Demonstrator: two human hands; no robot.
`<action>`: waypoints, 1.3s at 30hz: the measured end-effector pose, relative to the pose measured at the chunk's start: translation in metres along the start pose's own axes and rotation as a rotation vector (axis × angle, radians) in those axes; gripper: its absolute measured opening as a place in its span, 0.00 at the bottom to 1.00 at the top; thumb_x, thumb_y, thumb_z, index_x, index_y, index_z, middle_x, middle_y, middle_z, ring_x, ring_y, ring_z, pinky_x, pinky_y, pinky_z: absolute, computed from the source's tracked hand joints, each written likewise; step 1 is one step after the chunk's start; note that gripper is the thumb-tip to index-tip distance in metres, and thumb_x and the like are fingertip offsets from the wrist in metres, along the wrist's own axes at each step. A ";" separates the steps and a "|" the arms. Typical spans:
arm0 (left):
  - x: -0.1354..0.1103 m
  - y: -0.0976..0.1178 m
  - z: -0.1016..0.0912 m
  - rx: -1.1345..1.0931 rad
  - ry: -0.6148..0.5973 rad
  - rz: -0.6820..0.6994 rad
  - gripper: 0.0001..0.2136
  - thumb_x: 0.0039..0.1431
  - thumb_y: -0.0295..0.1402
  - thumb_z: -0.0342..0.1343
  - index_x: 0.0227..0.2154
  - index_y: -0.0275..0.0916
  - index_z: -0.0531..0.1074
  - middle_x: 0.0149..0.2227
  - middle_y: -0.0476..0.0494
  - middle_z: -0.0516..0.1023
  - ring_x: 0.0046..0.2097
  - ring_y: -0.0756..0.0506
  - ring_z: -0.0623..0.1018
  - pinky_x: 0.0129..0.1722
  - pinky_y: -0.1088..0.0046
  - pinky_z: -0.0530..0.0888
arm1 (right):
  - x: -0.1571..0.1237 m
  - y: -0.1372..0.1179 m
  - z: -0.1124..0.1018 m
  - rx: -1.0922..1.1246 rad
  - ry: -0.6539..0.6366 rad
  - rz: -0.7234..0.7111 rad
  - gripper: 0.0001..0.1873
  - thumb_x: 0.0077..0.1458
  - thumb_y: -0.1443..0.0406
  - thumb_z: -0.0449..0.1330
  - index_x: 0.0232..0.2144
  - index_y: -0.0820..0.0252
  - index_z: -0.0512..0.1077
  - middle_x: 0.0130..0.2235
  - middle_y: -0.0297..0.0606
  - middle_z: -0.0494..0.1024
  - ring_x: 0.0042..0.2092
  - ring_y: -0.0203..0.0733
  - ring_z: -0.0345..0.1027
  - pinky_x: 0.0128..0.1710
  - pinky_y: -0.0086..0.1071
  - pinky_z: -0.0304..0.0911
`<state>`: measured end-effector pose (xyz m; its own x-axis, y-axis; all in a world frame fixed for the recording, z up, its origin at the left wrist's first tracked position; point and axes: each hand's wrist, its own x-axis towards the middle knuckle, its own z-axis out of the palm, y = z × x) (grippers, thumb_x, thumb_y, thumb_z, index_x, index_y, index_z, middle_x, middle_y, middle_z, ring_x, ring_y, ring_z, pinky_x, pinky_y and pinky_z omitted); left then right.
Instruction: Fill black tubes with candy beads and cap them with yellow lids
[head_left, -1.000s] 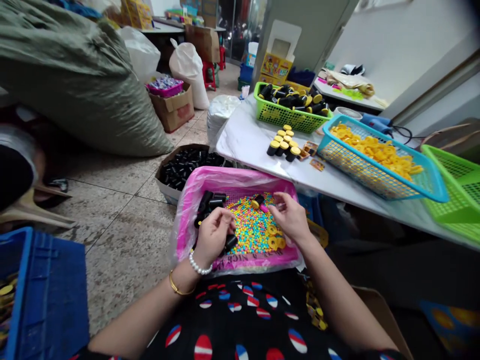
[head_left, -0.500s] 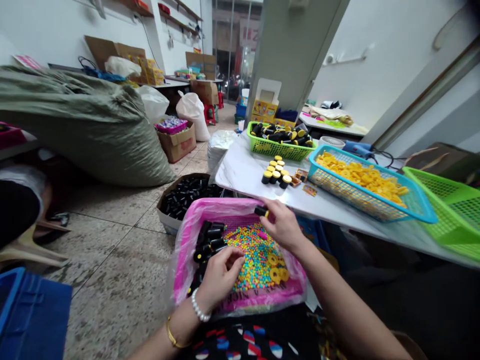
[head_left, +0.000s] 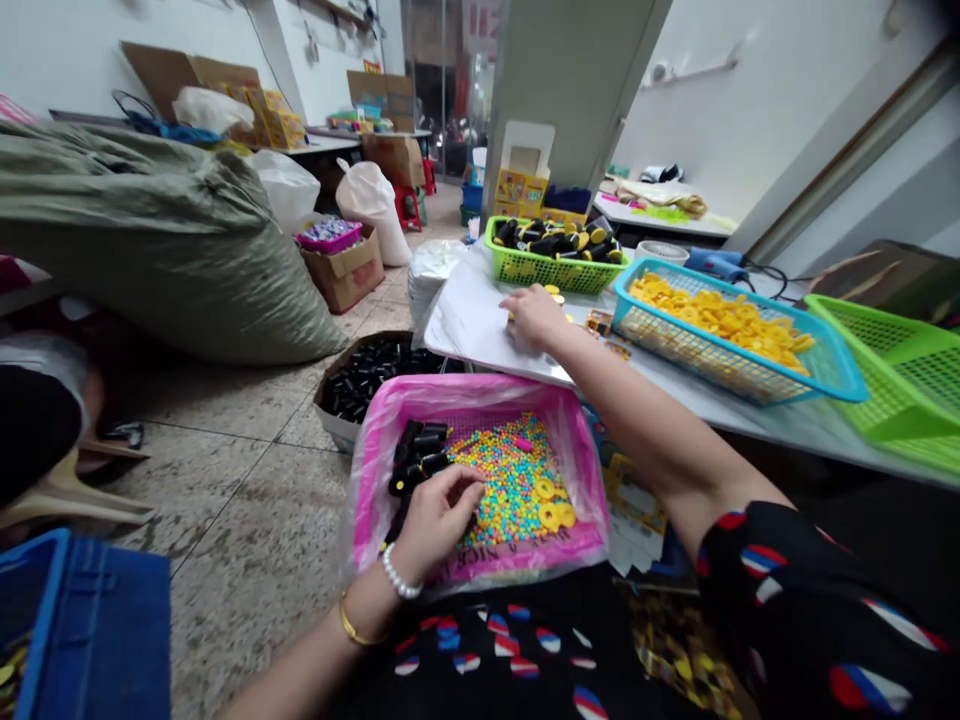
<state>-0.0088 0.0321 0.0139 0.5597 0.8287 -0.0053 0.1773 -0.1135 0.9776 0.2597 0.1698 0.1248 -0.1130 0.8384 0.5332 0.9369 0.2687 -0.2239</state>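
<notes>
My right hand (head_left: 536, 318) reaches over the white table, fingers bent down around a small black bottle that it mostly hides; a bit of yellow shows under the fingertips. Beside it are the yellow lids (head_left: 553, 292) of a bottle group, partly covered by the hand. My left hand (head_left: 442, 508) hovers over the pink basket (head_left: 592, 490), thumb and fingers curled together; whatever they hold is hidden. In the plastic-lined basket lie colourful candy beads (head_left: 504, 480), black bottles (head_left: 427, 440) on the left, yellow rings (head_left: 555, 513) and a small pink piece (head_left: 523, 445).
On the table (head_left: 469, 330) stand a green basket (head_left: 555, 270) of yellow-lidded black bottles, a blue basket (head_left: 750, 375) of yellow rings and a green basket (head_left: 892, 390). A box (head_left: 337, 425) of black bottles sits on the floor. A blue crate (head_left: 112, 620) is lower left.
My right hand has moved from above the pink basket, forward to the bottle group on the table, carrying the black bottle. My left hand stays over the basket. The view has shifted slightly.
</notes>
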 end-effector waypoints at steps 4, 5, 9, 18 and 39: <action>0.010 0.005 -0.016 -0.427 -0.011 -0.112 0.12 0.57 0.40 0.58 0.33 0.35 0.73 0.29 0.46 0.75 0.27 0.52 0.73 0.26 0.77 0.69 | -0.066 -0.039 -0.011 0.009 -0.070 0.034 0.14 0.62 0.63 0.54 0.46 0.64 0.72 0.46 0.44 0.76 0.49 0.45 0.66 0.51 0.39 0.58; 0.013 0.005 -0.020 -0.533 0.010 -0.122 0.13 0.57 0.41 0.58 0.33 0.35 0.73 0.29 0.46 0.75 0.27 0.52 0.73 0.26 0.78 0.69 | -0.089 -0.050 -0.011 0.035 -0.112 0.032 0.14 0.63 0.62 0.52 0.46 0.62 0.73 0.43 0.42 0.77 0.46 0.43 0.68 0.48 0.37 0.61; 0.019 0.004 -0.028 -0.753 0.094 -0.104 0.14 0.57 0.43 0.58 0.33 0.34 0.74 0.27 0.47 0.74 0.26 0.53 0.72 0.25 0.79 0.68 | -0.183 -0.075 -0.002 0.046 -0.511 0.055 0.08 0.58 0.66 0.56 0.39 0.56 0.75 0.36 0.37 0.79 0.37 0.41 0.73 0.36 0.31 0.65; 0.010 -0.001 -0.013 -0.455 0.222 0.049 0.13 0.59 0.42 0.57 0.36 0.36 0.74 0.27 0.47 0.75 0.26 0.54 0.71 0.25 0.80 0.68 | -0.229 -0.098 0.016 -0.038 -0.497 0.157 0.19 0.57 0.67 0.57 0.52 0.60 0.69 0.54 0.49 0.69 0.53 0.50 0.64 0.46 0.39 0.63; 0.000 0.005 -0.001 -0.197 0.140 0.062 0.09 0.59 0.37 0.57 0.37 0.36 0.73 0.28 0.47 0.75 0.29 0.52 0.73 0.30 0.77 0.70 | -0.224 -0.094 0.032 0.446 -0.560 0.057 0.17 0.50 0.75 0.59 0.43 0.58 0.73 0.41 0.38 0.75 0.43 0.41 0.68 0.43 0.34 0.62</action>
<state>-0.0083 0.0320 0.0191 0.4447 0.8928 0.0716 -0.0224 -0.0688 0.9974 0.1863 -0.0284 0.0000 -0.3329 0.9421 0.0390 0.7356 0.2854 -0.6144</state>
